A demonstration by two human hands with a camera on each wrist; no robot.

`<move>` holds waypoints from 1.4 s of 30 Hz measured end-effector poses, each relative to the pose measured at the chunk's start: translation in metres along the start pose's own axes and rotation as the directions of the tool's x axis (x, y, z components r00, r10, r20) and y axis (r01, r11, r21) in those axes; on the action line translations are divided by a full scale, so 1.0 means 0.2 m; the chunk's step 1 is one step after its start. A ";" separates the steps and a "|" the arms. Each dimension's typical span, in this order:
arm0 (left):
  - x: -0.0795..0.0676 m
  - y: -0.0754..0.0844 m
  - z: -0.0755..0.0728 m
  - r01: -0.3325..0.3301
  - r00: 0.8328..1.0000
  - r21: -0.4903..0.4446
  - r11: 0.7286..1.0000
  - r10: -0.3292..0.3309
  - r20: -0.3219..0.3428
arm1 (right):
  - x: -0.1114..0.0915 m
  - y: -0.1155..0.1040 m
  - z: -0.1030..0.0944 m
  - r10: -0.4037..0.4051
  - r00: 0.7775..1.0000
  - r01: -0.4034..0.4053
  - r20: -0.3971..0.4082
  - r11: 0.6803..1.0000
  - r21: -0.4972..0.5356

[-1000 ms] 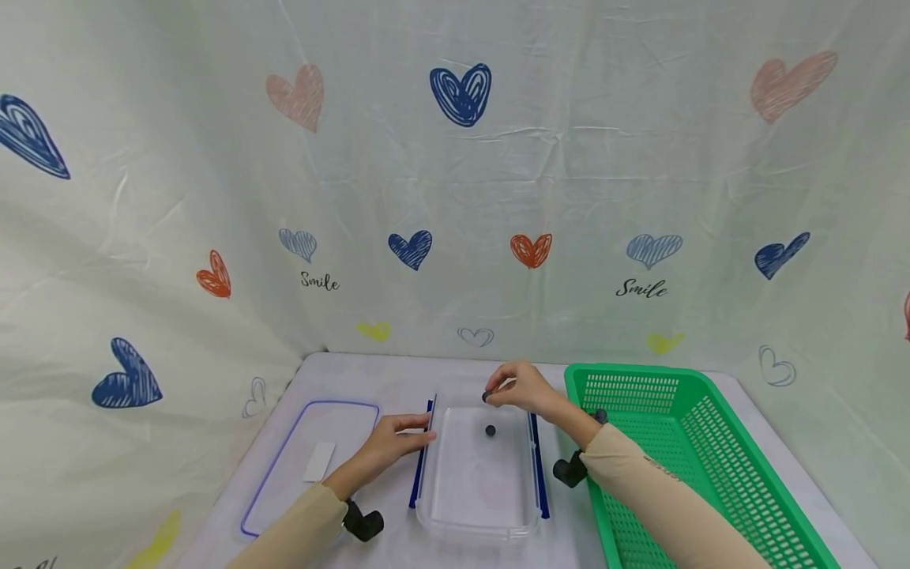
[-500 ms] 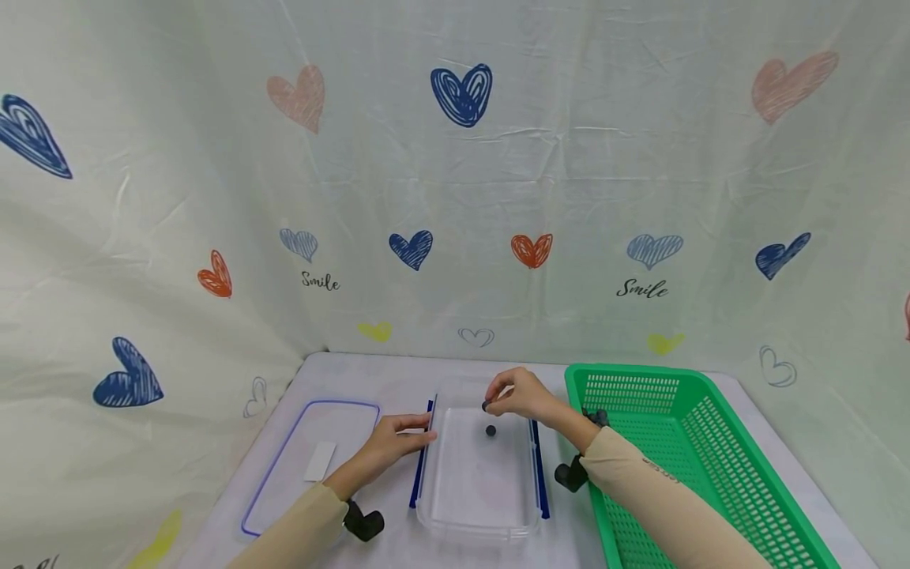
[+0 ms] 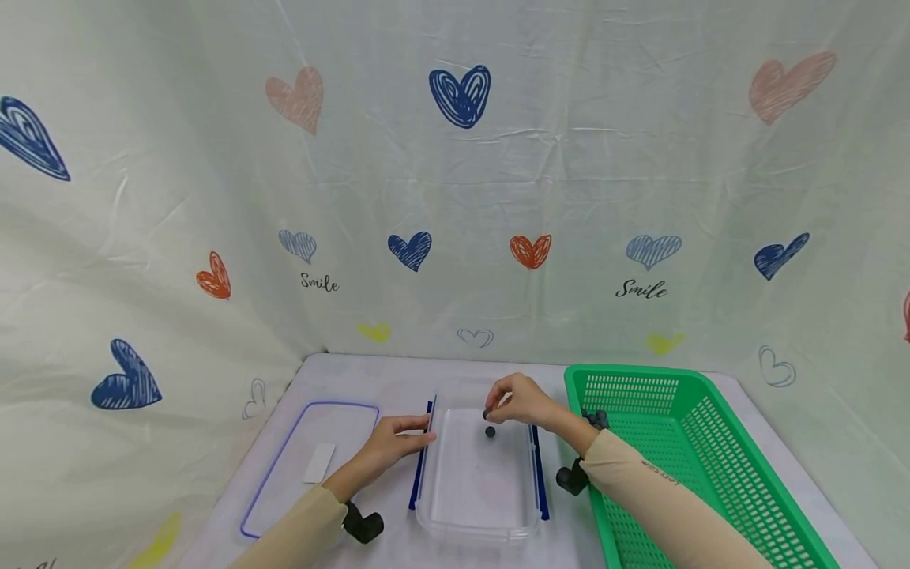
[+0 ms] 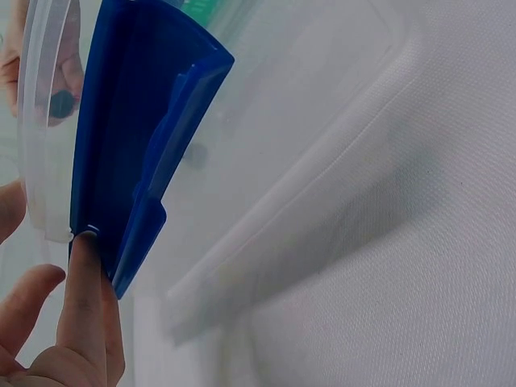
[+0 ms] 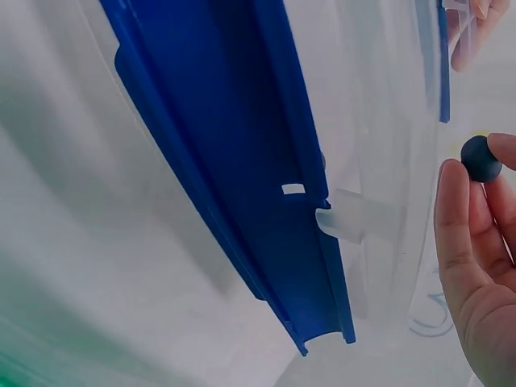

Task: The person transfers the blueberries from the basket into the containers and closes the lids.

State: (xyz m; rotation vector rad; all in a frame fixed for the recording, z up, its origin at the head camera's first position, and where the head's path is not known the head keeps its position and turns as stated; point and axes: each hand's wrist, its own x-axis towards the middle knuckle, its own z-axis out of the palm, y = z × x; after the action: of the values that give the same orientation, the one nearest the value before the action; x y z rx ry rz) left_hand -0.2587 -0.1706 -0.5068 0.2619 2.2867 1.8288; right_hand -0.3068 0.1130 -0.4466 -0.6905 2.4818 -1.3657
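Note:
A clear plastic box (image 3: 478, 533) stands on the table, its blue side latches (image 4: 133, 129) folded down. My left hand (image 3: 391, 442) rests at the box's left side, fingers nearly straight and fingertips at the left latch. One dark blueberry (image 3: 490, 432) lies inside toward the far end. Over that end, my right hand (image 3: 522, 400) pinches another blueberry (image 5: 481, 159) between thumb and fingertips, just beyond the first. The right latch (image 5: 242, 129) hangs beside the box in the right wrist view.
To the right is a green slotted basket (image 3: 640, 369) with several blueberries (image 3: 597, 419) near its left wall, partly hidden by my right wrist. On the left lies a clear lid (image 3: 273, 454) with a blue edge and a white rectangle (image 3: 319, 462). A heart-printed curtain (image 3: 455, 182) hangs behind.
My right hand has moved down and slightly nearer with the pinched blueberry, closer to the one in the box. My left hand stays in place.

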 end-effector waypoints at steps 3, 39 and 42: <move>0.00 0.00 0.00 -0.004 1.000 -0.013 1.000 0.005 0.006 | 0.00 0.00 0.00 0.007 1.000 -0.007 0.005 1.000 -0.014; 0.00 -0.01 0.01 -0.001 1.000 -0.013 1.000 0.001 0.001 | -0.05 0.01 -0.12 0.005 0.999 -0.005 -0.037 1.000 -0.001; 0.00 -0.01 0.00 0.004 1.000 -0.003 1.000 -0.004 -0.001 | -0.06 0.00 -0.15 0.023 0.998 -0.021 -0.054 0.999 0.026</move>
State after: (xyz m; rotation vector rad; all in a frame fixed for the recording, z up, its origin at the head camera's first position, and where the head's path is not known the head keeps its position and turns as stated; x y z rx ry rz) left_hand -0.2590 -0.1700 -0.5082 0.2558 2.2829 1.8313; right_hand -0.3081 0.1405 -0.4309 -0.6269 2.5013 -1.4235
